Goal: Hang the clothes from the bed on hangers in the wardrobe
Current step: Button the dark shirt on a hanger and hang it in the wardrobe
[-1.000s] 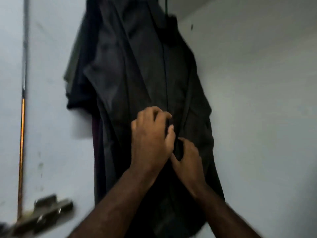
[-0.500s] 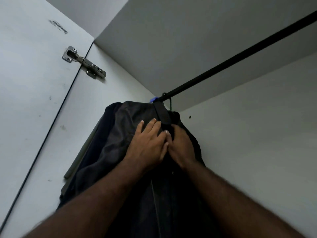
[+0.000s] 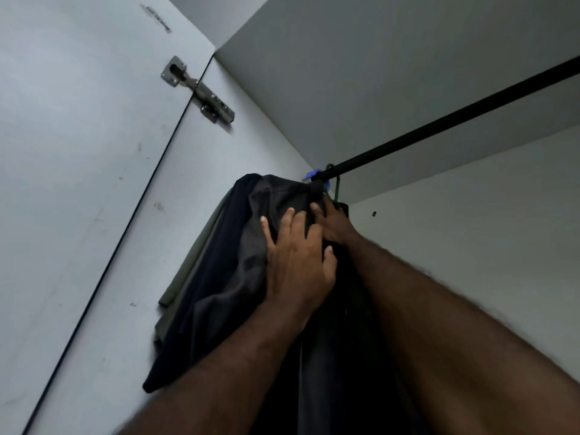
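A dark grey shirt (image 3: 276, 202) hangs on a green hanger whose hook (image 3: 337, 186) sits over the black wardrobe rail (image 3: 439, 120). My left hand (image 3: 298, 259) lies flat on the shirt's upper front with its fingers spread and straight. My right hand (image 3: 334, 224) is just behind it, partly hidden, with its fingers reaching up along the collar right under the hook. Both forearms rise from the bottom of the view.
A navy garment (image 3: 219, 262) and an olive one (image 3: 188, 271) hang behind the shirt against the left wall. A blue hanger (image 3: 314, 174) sits at the rail's end. The open wardrobe door (image 3: 78, 152) with a metal hinge (image 3: 201, 92) is on the left.
Both hands have moved up the shirt from its middle to the collar near the rail. The view has tilted upward, bringing the rail and hinge into sight.
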